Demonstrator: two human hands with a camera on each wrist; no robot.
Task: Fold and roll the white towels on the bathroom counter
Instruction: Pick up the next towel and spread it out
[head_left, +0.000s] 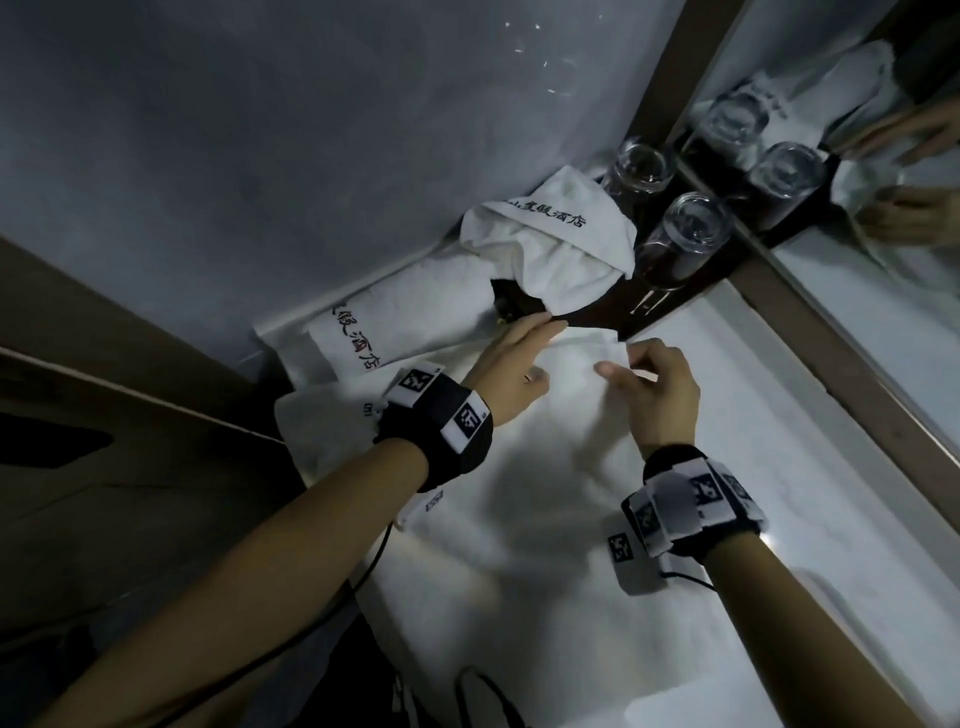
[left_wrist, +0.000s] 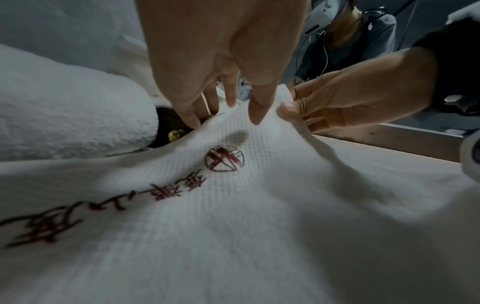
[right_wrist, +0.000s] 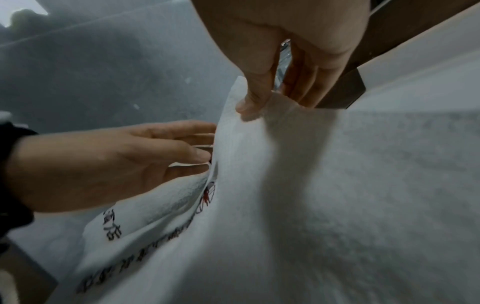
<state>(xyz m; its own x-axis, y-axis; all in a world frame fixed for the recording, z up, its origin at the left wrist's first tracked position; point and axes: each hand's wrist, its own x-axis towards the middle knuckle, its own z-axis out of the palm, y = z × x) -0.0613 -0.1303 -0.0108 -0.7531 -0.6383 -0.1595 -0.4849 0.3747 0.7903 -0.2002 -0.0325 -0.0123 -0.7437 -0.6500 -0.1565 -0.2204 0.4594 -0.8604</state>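
A white towel (head_left: 545, 493) with red embroidered lettering (left_wrist: 224, 158) lies spread over the counter. My right hand (head_left: 618, 364) pinches the towel's far edge between thumb and fingers (right_wrist: 245, 106) and lifts it slightly. Just to its left, my left hand (head_left: 550, 348) reaches to the same edge with its fingers (left_wrist: 191, 119) straight, touching the cloth. A rolled white towel (head_left: 363, 322) lies against the wall on the far left. Another white towel (head_left: 550, 244) sits crumpled on a dark tray (head_left: 597, 312).
Two upturned glasses (head_left: 644, 166) (head_left: 691, 228) stand on the dark tray in the far corner. A framed mirror (head_left: 857, 260) runs along the counter's right side. A grey wall (head_left: 260, 156) closes the back. The counter's left edge drops off near a brown door (head_left: 104, 415).
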